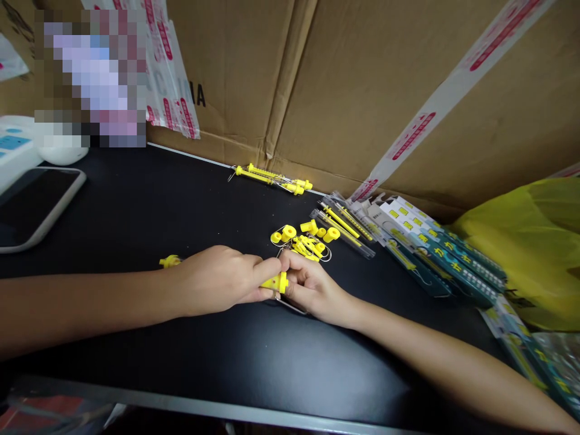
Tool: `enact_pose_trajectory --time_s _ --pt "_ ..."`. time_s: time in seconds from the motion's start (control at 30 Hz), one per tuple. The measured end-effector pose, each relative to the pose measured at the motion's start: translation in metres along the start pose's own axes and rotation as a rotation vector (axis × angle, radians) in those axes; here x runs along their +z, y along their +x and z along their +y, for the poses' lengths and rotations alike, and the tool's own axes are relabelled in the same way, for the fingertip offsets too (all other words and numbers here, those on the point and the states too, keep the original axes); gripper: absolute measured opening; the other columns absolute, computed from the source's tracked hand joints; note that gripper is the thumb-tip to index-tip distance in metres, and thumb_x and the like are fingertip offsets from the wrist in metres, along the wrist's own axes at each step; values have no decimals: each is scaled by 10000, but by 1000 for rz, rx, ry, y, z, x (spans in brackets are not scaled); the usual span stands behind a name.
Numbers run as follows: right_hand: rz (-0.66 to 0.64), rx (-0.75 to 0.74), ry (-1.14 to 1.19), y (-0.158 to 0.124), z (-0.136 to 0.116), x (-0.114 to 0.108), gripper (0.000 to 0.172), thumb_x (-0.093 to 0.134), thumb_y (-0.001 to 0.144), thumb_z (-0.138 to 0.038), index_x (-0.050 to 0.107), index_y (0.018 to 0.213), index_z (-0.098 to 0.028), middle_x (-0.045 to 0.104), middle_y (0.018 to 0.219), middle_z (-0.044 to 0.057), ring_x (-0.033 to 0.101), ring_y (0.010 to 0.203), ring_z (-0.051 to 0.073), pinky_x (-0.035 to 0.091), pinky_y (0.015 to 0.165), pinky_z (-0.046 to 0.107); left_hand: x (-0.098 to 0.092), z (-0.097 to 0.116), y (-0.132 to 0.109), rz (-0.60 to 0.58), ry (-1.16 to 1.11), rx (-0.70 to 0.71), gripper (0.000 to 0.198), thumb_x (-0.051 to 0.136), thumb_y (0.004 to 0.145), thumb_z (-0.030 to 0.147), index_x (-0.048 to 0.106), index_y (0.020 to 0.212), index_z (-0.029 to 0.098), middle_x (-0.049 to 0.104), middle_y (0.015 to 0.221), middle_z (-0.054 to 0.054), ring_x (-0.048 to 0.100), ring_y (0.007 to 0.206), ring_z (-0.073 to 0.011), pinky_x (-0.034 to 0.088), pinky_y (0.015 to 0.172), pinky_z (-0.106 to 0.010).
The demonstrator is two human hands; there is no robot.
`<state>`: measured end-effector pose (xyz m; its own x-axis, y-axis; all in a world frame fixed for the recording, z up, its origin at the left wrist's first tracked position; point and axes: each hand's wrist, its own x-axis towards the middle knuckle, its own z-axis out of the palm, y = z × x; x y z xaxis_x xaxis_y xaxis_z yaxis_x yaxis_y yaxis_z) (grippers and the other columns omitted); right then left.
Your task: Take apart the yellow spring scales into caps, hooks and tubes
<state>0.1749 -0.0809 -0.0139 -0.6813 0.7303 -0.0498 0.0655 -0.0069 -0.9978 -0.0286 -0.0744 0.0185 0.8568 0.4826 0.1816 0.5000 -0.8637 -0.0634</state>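
My left hand [222,275] is closed around a yellow spring scale [275,283], whose yellow capped end sticks out past the thumb. My right hand [315,287] has its fingers pinched at that capped end, on a bent metal wire [292,307] that shows below the fingers. A yellow piece [171,261] pokes out behind my left wrist; whether it belongs to the held scale is hidden. Just beyond my hands lies a pile of yellow caps and wire hooks [308,244]. Two or more whole spring scales [272,178] lie at the table's back edge.
Clear tubes with yellow inserts [347,223] lie right of the pile, beside printed boxes [435,248]. A yellow bag [512,248] stands at the right. A phone [38,205] and a white device [18,142] are at the left. Cardboard [362,78] walls the black table's back.
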Motion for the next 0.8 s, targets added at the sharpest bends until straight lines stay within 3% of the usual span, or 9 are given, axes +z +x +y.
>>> enact_pose_trajectory --time_s 0.23,0.37,0.6,0.8 --pt "-38 -4 -72 -3 1 -3 266 617 824 -352 397 794 -207 338 603 -82 273 467 53 219 424 184 -4 -4 3 -77 -94 52 242 532 882 399 434 937 185 620 711 42 597 543 -122 288 446 -212" --pt "-5 -14 -62 -3 1 -1 265 624 820 -361 412 799 -203 357 606 -78 274 481 58 221 437 190 -2 -2 1 5 -34 68 245 509 898 394 433 980 176 605 676 37 580 513 -125 273 429 -219" --pt "24 15 37 1 -4 1 337 601 810 -471 414 820 -191 534 633 -43 334 441 44 220 414 178 4 5 -2 112 169 45 227 410 938 328 425 1086 157 579 655 23 578 499 -142 316 425 -242" --pt "72 -11 95 1 -1 3 324 626 804 -440 402 808 -205 383 498 -110 242 378 31 177 382 164 -2 6 1 118 108 -3 225 441 924 302 398 1093 160 607 680 28 611 547 -139 327 437 -226"
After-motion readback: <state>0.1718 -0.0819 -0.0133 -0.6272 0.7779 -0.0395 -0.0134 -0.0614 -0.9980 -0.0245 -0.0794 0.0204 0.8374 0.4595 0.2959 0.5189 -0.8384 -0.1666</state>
